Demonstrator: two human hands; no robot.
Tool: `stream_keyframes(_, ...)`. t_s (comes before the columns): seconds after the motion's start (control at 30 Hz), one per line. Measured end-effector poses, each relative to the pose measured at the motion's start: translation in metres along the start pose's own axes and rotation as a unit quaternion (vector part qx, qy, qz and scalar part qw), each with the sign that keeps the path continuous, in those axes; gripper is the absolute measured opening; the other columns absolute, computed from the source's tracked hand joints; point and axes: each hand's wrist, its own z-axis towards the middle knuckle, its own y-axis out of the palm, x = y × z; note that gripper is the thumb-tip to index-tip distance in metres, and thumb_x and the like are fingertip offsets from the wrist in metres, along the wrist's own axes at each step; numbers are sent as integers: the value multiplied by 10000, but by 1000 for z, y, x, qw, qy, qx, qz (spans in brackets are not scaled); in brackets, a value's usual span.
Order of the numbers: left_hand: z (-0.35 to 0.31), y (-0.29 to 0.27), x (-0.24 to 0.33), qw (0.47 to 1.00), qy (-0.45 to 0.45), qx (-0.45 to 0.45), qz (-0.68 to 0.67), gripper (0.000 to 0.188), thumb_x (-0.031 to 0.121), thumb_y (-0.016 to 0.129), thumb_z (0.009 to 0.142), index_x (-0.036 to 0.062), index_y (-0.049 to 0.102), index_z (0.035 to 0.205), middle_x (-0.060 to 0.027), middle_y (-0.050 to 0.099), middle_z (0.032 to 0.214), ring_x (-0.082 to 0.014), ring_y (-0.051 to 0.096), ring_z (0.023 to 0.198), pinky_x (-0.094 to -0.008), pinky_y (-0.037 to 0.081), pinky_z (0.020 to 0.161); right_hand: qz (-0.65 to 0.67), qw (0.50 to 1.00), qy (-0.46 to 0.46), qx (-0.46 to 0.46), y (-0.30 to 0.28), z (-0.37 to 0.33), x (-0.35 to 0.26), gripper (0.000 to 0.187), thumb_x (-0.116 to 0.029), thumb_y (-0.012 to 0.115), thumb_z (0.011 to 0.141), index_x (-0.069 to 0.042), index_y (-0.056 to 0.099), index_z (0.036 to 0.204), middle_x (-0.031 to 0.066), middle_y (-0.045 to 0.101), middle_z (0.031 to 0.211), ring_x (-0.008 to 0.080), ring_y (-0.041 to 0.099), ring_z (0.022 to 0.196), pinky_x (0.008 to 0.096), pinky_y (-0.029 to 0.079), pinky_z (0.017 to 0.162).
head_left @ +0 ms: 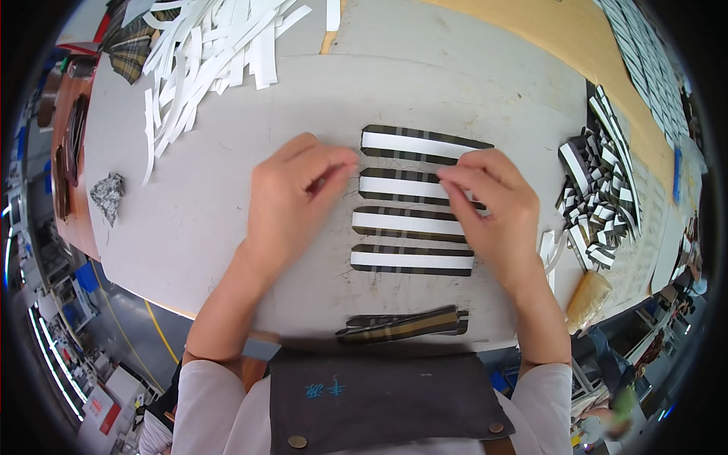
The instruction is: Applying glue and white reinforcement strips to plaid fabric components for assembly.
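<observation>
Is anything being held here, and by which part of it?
Nothing shows in the left hand. The right hand overlaps the white-banded strips; whether it grips one cannot be told.

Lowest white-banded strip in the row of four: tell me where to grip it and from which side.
Probably pinch the lowest strip by its left end, coming from the left: it lies flat, running left to right, that end is uncovered, and the right hand sits close by the other end.
</observation>
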Motion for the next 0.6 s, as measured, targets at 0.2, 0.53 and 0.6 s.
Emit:
stream_keyframes(0.2,-11,8,-6,997,74,26,5,107,-41,674,755,22,669,841,-27,569,698,-88,486,550,-216,379,492,18,998,-37,-54,17,-6,-5,178,48,707,708,-23,681,869,67,604,860,194,589,733,271,474,592)
stream_keyframes(0.53,3,-5,-23,975,182,99,74,240,-75,642,692,18,622,912,-69,642,935,-198,559,759,-264,474,613,-28,997,-72,7,25,11,-1,225,60,688,688,3,668,905,74,579,893,234,557,780,316,494,613)
stream_keyframes(0.6,2,2,-26,956,267,66,106,280,-65,646,647,24,614,912,-77,648,1016,-247,568,859,-300,497,645,-44,996,-79,6,27,12,0,238,62,687,688,2,671,919,74,576,910,236,553,802,319,496,620)
